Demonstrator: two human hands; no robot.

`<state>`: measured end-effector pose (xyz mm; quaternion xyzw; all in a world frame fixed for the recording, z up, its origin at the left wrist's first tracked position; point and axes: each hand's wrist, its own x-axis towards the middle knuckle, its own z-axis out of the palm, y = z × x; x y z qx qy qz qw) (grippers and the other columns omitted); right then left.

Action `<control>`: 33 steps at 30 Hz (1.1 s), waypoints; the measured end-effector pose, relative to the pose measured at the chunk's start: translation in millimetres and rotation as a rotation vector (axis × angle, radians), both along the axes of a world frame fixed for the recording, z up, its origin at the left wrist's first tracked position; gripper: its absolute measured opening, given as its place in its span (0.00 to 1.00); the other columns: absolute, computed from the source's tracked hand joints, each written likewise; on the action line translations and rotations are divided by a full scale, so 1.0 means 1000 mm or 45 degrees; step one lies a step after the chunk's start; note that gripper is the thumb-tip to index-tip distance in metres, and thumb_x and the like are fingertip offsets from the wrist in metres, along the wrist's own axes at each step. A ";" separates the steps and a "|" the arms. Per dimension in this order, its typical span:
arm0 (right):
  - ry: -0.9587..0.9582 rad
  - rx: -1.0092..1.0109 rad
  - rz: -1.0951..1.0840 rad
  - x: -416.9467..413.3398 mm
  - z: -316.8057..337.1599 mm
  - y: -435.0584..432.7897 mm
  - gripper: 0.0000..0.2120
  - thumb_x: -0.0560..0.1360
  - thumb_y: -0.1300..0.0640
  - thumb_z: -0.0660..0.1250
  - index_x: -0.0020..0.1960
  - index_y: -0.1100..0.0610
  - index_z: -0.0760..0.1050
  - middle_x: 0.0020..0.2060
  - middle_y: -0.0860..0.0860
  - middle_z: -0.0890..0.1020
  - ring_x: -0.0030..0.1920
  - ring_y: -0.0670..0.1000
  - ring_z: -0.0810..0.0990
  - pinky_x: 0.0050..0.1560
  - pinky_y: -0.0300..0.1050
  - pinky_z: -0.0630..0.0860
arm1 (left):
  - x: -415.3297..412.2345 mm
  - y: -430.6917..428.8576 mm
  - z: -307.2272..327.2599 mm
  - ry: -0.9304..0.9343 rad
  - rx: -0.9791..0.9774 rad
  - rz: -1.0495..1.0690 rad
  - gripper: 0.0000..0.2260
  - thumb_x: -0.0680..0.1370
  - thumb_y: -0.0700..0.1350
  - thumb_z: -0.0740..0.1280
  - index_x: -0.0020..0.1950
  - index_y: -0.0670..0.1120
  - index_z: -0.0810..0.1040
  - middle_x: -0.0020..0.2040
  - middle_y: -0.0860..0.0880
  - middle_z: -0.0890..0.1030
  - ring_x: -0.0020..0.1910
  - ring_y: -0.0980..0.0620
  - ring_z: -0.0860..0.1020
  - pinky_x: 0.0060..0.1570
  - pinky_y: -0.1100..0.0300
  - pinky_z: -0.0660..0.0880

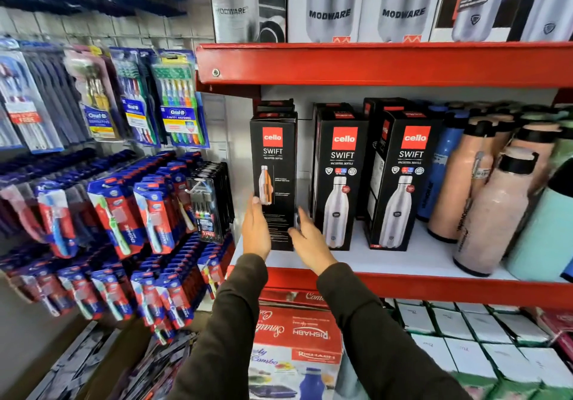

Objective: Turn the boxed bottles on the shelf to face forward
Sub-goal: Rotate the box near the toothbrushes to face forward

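Both hands, left [255, 233] & right [310, 240], spread apart, flank leftmost of 3 boxes [273, 179] on shelf [403, 261]; stiff card, prob. top-heavy, best gripped at sides.

Black boxes [274, 179] with red logo squares beside the left hand [256, 232]; red shelf edge [434, 285] below.

One view only — a wide-angle camera worn on the head, looking forward and slightly down at a red shelf [384, 65] from close, within arm's reach. Both sleeved arms enter from 6 o'clock and stretch toward the centre. The shelf face fills 12 to 3 o'clock; a wall of hanging toothbrush packs [130, 164] curves away at 9 o'clock — edges bend with the lens.
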<state>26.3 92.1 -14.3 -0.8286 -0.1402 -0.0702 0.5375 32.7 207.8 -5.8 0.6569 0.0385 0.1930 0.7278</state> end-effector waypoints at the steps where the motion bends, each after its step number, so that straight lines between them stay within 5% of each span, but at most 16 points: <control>1: -0.004 -0.006 0.018 0.000 -0.001 0.003 0.29 0.79 0.67 0.56 0.77 0.54 0.54 0.72 0.54 0.68 0.69 0.45 0.66 0.61 0.27 0.59 | 0.001 0.003 -0.001 0.062 -0.046 -0.032 0.26 0.83 0.59 0.49 0.75 0.46 0.67 0.73 0.43 0.71 0.72 0.47 0.70 0.74 0.51 0.64; 4: -0.076 -0.019 -0.003 0.000 -0.003 0.010 0.29 0.76 0.68 0.60 0.74 0.54 0.60 0.67 0.53 0.73 0.68 0.49 0.72 0.64 0.35 0.65 | -0.001 0.013 0.002 0.070 -0.059 -0.087 0.23 0.83 0.57 0.48 0.61 0.50 0.79 0.59 0.48 0.82 0.56 0.54 0.79 0.52 0.63 0.73; 8: -0.158 -0.032 -0.084 0.001 -0.005 0.013 0.32 0.69 0.61 0.75 0.68 0.54 0.65 0.61 0.53 0.77 0.63 0.51 0.75 0.63 0.43 0.71 | -0.007 0.028 0.000 -0.015 -0.176 -0.148 0.24 0.84 0.56 0.47 0.66 0.47 0.76 0.60 0.50 0.79 0.59 0.54 0.78 0.59 0.61 0.71; 14: -0.210 0.058 -0.277 0.003 0.002 0.020 0.37 0.57 0.46 0.82 0.57 0.44 0.63 0.51 0.43 0.75 0.53 0.43 0.74 0.52 0.34 0.69 | -0.018 0.036 -0.007 -0.117 -0.235 0.009 0.23 0.82 0.58 0.55 0.55 0.44 0.84 0.51 0.47 0.85 0.50 0.52 0.85 0.43 0.62 0.81; 19: -0.248 0.051 -0.352 0.003 0.008 0.021 0.36 0.57 0.47 0.82 0.58 0.48 0.65 0.47 0.41 0.73 0.50 0.42 0.73 0.43 0.22 0.66 | -0.022 0.039 -0.011 -0.214 -0.180 0.103 0.14 0.81 0.52 0.61 0.53 0.47 0.84 0.48 0.48 0.87 0.49 0.50 0.86 0.50 0.57 0.82; 22: -0.257 0.087 -0.282 0.003 0.010 0.020 0.34 0.58 0.50 0.82 0.55 0.44 0.64 0.46 0.39 0.73 0.50 0.43 0.73 0.40 0.17 0.65 | -0.014 0.042 -0.009 -0.271 0.104 0.202 0.13 0.82 0.45 0.60 0.64 0.48 0.78 0.62 0.49 0.81 0.60 0.54 0.80 0.58 0.64 0.76; 24: -0.236 0.071 -0.219 0.004 0.014 0.020 0.33 0.60 0.51 0.81 0.56 0.45 0.65 0.49 0.41 0.75 0.52 0.43 0.74 0.44 0.19 0.68 | -0.003 0.047 -0.006 -0.189 0.251 0.127 0.17 0.83 0.44 0.57 0.72 0.47 0.71 0.70 0.48 0.74 0.68 0.54 0.72 0.64 0.69 0.67; 26: -0.220 0.035 -0.161 0.006 0.017 0.020 0.34 0.63 0.52 0.80 0.63 0.50 0.66 0.55 0.45 0.77 0.57 0.45 0.76 0.57 0.31 0.74 | 0.005 0.050 -0.005 -0.063 0.240 0.004 0.19 0.84 0.45 0.55 0.75 0.46 0.65 0.75 0.47 0.69 0.74 0.50 0.67 0.71 0.62 0.62; 29: -0.186 -0.041 -0.072 0.007 0.021 0.020 0.47 0.70 0.55 0.75 0.78 0.55 0.49 0.74 0.52 0.66 0.74 0.50 0.65 0.73 0.48 0.64 | 0.009 0.054 -0.007 -0.038 0.223 -0.052 0.19 0.84 0.47 0.54 0.76 0.48 0.65 0.73 0.50 0.68 0.72 0.53 0.66 0.73 0.57 0.61; 33: -0.193 -0.105 -0.052 0.008 0.018 0.020 0.42 0.76 0.59 0.67 0.79 0.53 0.43 0.79 0.52 0.55 0.78 0.50 0.56 0.76 0.44 0.55 | 0.008 0.052 -0.012 -0.124 0.221 -0.070 0.16 0.84 0.46 0.56 0.72 0.52 0.68 0.65 0.56 0.73 0.65 0.55 0.70 0.66 0.60 0.65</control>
